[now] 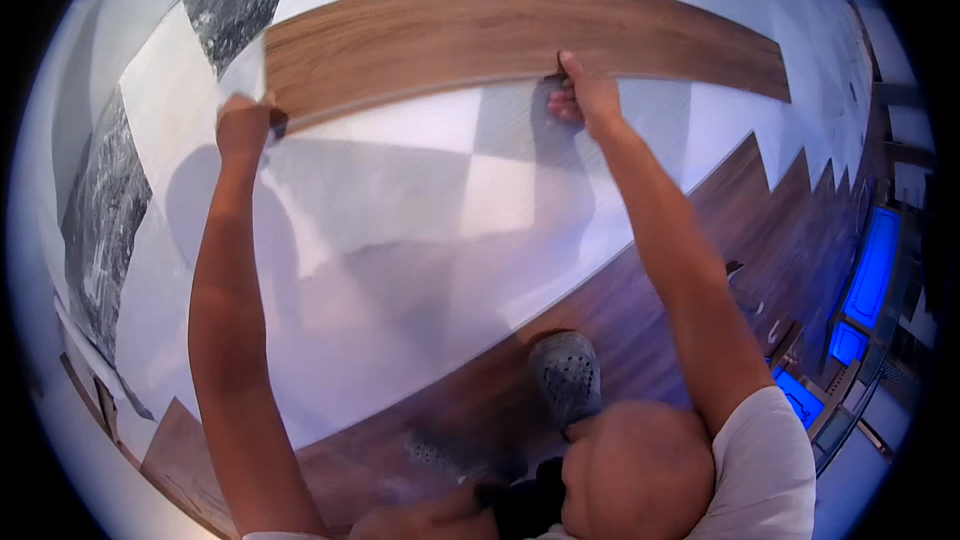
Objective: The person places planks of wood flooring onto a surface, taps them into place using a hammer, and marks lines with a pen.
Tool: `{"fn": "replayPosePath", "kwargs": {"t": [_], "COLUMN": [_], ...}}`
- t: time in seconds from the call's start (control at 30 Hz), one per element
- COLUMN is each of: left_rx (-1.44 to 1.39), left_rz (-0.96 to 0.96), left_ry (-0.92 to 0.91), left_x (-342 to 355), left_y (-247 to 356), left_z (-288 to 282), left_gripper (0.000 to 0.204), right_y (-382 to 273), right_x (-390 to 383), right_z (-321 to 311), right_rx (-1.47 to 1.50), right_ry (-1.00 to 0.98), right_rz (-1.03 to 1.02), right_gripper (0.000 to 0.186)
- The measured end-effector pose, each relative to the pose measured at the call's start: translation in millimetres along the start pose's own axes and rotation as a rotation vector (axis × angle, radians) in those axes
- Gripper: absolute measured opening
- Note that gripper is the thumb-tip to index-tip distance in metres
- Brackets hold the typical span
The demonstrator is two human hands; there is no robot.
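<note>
A long brown wood-grain floor plank (430,35) stretches across the far part of the view, tilted, with its near edge toward me. My left hand (245,125) is closed at the plank's near left corner, slightly blurred. My right hand (588,95) grips the near long edge right of its middle, thumb on the top face and the other fingers curled at the edge. Beneath the plank lies a checkered floor surface (400,200) in white and grey, with shadows of my arms across it.
Laid wood-grain planks (680,270) run diagonally below me, their ends stepped at the right. My foot in a grey perforated clog (566,375) stands on them. Black marbled squares (105,220) lie at the left. Blue-lit panels (872,265) and clutter line the right side.
</note>
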State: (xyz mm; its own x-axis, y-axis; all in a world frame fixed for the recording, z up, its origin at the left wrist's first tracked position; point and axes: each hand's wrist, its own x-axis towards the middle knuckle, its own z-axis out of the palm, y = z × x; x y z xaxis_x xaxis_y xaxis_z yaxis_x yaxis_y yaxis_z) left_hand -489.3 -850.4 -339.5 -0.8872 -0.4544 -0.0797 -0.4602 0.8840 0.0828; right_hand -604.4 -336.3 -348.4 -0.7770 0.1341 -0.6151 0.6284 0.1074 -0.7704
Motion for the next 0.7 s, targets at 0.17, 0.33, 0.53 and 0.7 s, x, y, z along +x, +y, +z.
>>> {"fn": "replayPosePath", "kwargs": {"t": [0.17,0.33,0.53,0.7], "left_rx": [-0.039,-0.101,-0.001,-0.114], "left_rz": [-0.066,-0.216,-0.101,-0.171], "left_ry": [-0.117,0.071,0.1,0.162], "left_x": [17,-26,-34,-54], "left_y": [54,102,101,108], "left_z": [17,20,27,25], "left_gripper": [0.057,0.046,0.044,0.047], "right_y": [-11,-2,-7,-5], "right_x": [14,14,12,3], "right_z": [10,-1,7,1], "right_rx": [0.014,0.102,0.163,0.177], "right_ry": [0.029,0.032,-0.06,-0.082], "right_rz": [0.018,-0.022,0.015,0.013], "right_gripper": [0.046,0.038,0.034,0.033]}}
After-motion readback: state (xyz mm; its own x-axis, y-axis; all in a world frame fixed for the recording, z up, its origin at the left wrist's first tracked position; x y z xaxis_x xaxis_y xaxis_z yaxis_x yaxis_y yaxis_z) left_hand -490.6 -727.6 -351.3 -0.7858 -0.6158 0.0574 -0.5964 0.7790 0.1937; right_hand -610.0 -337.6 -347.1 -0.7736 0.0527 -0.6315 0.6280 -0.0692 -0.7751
